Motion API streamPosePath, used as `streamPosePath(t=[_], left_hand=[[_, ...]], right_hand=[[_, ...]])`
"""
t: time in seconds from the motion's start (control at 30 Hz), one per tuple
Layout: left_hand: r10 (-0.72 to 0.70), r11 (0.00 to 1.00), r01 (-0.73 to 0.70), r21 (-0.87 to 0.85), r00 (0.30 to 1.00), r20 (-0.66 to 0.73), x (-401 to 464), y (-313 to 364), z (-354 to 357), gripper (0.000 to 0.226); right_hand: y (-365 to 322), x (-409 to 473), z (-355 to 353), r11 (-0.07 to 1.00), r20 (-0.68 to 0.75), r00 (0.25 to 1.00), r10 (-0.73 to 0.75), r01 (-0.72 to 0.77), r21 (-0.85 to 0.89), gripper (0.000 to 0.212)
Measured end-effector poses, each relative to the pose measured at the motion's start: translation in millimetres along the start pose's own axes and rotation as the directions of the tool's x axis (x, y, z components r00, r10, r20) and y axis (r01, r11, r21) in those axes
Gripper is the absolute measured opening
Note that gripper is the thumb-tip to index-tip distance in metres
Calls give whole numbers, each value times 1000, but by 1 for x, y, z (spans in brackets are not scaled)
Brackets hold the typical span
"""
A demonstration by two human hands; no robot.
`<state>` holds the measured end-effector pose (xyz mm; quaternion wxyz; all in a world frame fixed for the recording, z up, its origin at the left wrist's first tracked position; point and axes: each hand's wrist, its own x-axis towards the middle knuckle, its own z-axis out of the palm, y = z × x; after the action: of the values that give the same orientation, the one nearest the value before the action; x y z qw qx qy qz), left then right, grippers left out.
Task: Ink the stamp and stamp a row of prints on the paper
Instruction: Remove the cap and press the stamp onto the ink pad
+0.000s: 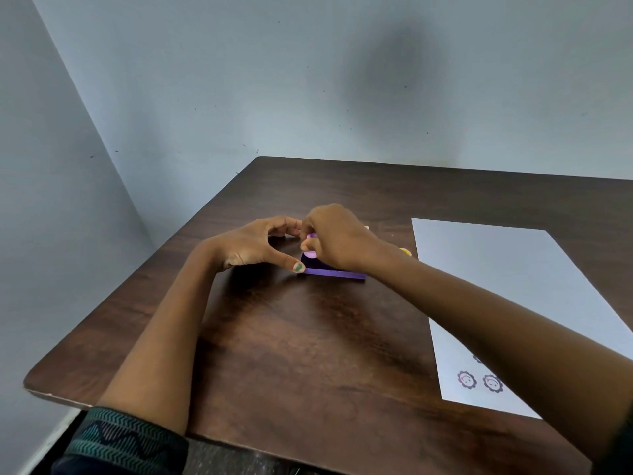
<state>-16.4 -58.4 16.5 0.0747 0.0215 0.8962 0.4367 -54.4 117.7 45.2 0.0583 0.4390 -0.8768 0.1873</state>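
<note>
A purple ink pad (334, 273) lies open on the dark wooden table (308, 337), near its middle. My right hand (337, 240) is over the pad, fingers closed on a small pink stamp (310, 252) that rests on the pad's dark surface. My left hand (263, 245) arches around the pad's left side; its thumb tip touches the front left corner and its fingers reach the back edge. A white sheet of paper (507, 286) lies to the right, with round flower-face prints (467, 379) near its front edge. My right forearm hides part of that row.
A small yellow object (405, 251) peeks out between my right wrist and the paper's left edge. Blue walls stand close behind and to the left of the table. The table's front left corner is rounded.
</note>
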Motion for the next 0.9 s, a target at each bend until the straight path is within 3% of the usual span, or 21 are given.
streamPosePath(t=[0.07,0.2,0.33,0.47,0.63,0.77,0.83,0.9], left_hand=[[1,1000,-1,-9,1000,4,0,0,0,67],[18,1000,-18,-23,1000,1,0,-1,1,60],[14,1000,-14,-23,1000,0,-1,0,1,61],[16,1000,-16,-25,1000,-5,-2,0,1,60],[6,1000,-6,-22,1000,3,-4,3,2,64],[8,1000,-8,-14,1000,2,-5,4,2,65],[3,1000,-3,-3,1000,4,-5,6,1,65],[-7,1000,6,6,1000,12,-5,7,1,68]], right_hand=[[1,1,-2,1000,2,1000,12,-12,1,13],[-4,-3,7,977,0,993,-114,112,-183,11],[-2,-1,4,984,3,998,-63,63,-164,14],[-5,-4,10,959,21,991,-135,136,-249,16],[3,-4,-5,999,30,999,13,-14,51,15],[11,-10,-13,919,-136,975,178,-115,376,14],[16,-15,-18,755,-116,950,289,-152,638,14],[22,-21,-22,437,20,941,337,-175,882,19]])
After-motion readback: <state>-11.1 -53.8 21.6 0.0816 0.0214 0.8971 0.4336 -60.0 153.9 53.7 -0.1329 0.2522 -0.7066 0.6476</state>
